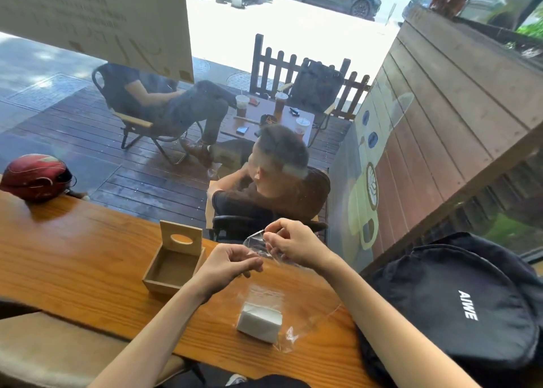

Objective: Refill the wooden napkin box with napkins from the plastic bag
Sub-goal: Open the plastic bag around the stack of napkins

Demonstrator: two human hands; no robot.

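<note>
Head view looks down on a wooden counter (73, 258) by a window. Both hands are raised above it — the left hand (232, 262) and right hand (289, 242) each pinch the top edge of a clear plastic bag (266, 292), whose lower end rests near on the counter with a white napkin stack (258, 321) inside. Left of the hands sits the wooden napkin box (173, 265), lid upright, interior bare. A red helmet (36, 177) lies far left; a black backpack (458, 305) sits right.

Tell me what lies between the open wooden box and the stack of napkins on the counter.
In the head view, the left hand and forearm cross between the wooden napkin box and the napkins; below them the counter is bare.
</note>
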